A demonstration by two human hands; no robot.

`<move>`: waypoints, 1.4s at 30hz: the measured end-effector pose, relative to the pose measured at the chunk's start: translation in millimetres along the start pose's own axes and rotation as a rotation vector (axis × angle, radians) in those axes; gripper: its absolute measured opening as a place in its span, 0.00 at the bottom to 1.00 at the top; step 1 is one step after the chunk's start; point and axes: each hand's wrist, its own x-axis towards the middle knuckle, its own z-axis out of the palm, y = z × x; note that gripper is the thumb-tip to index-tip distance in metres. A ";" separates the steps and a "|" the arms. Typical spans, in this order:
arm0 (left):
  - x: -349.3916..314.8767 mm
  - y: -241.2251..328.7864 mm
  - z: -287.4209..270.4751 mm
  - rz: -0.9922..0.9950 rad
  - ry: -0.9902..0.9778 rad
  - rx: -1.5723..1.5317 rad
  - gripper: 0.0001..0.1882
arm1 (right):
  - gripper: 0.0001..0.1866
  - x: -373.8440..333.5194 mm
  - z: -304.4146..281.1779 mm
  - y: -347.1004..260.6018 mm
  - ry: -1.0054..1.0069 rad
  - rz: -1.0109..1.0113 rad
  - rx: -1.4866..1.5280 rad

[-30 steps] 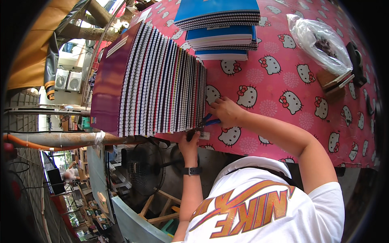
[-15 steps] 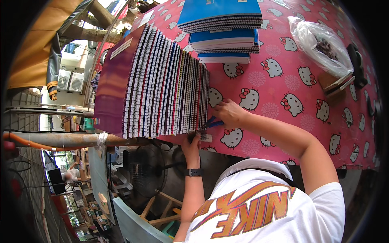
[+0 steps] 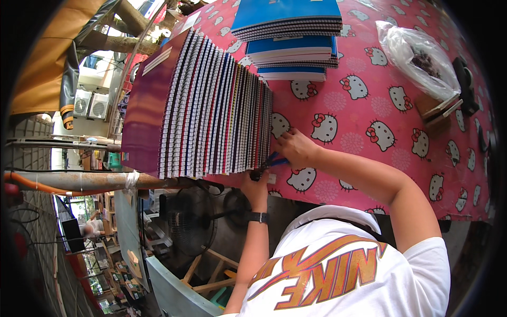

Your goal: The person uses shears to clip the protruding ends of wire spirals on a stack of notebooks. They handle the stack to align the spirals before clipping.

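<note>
A tall stack of spiral-bound notebooks [image 3: 216, 116] with a purple cover leans in a fanned row at the table's left. My right hand [image 3: 297, 148] is closed round the blue handles of pliers [image 3: 275, 159], whose dark jaws point toward the stack's near right corner. Just below that corner is my left hand [image 3: 256, 189], wearing a dark watch. Its thumb and fingers are pinched at the coil ends beside the jaws. What exactly lies between them is too small and partly hidden.
Blue-covered notebooks [image 3: 288, 21] are piled at the far side of the pink patterned tablecloth [image 3: 364, 169]. A clear plastic bag [image 3: 393, 50] with dark coils and a wooden block [image 3: 438, 113] stand at the right. Below the table's left edge is a fan [image 3: 185, 222].
My left hand has shifted slightly up and to the right, closer to the pliers' jaws. My right hand stays nearly in place, still gripping the handles.
</note>
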 end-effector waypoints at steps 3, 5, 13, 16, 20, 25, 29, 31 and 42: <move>-3.8 6.3 -0.1 -0.032 0.007 -0.069 0.10 | 0.21 -0.2 -1.4 0.6 0.006 -0.014 -0.033; -5.2 7.3 -0.7 -0.003 0.013 -0.071 0.09 | 0.21 -0.5 -3.9 0.1 -0.039 -0.005 0.015; -10.9 0.8 -0.3 0.104 0.051 -0.028 0.09 | 0.15 -1.2 -10.5 -2.0 -0.081 0.040 0.186; -12.2 -14.1 3.1 0.139 0.105 -0.078 0.10 | 0.18 -1.3 -14.5 4.1 -0.170 0.088 0.184; -10.3 -41.5 4.6 -0.230 -0.049 -0.346 0.10 | 0.21 -0.2 -10.7 3.6 -0.049 -0.024 -0.023; -8.7 -27.6 7.5 -0.242 -0.122 -0.294 0.13 | 0.20 -1.3 -2.6 -0.8 -0.076 0.004 -0.010; -7.3 -27.1 4.9 -0.282 -0.126 -0.282 0.14 | 0.17 0.0 0.8 0.0 -0.137 0.048 0.106; -7.0 -31.1 4.3 -0.272 -0.116 -0.275 0.14 | 0.17 2.2 -1.3 2.1 -0.160 0.030 0.094; -7.8 -40.8 7.9 -0.305 -0.190 -0.325 0.16 | 0.22 -1.2 -4.4 0.2 -0.148 0.033 -0.103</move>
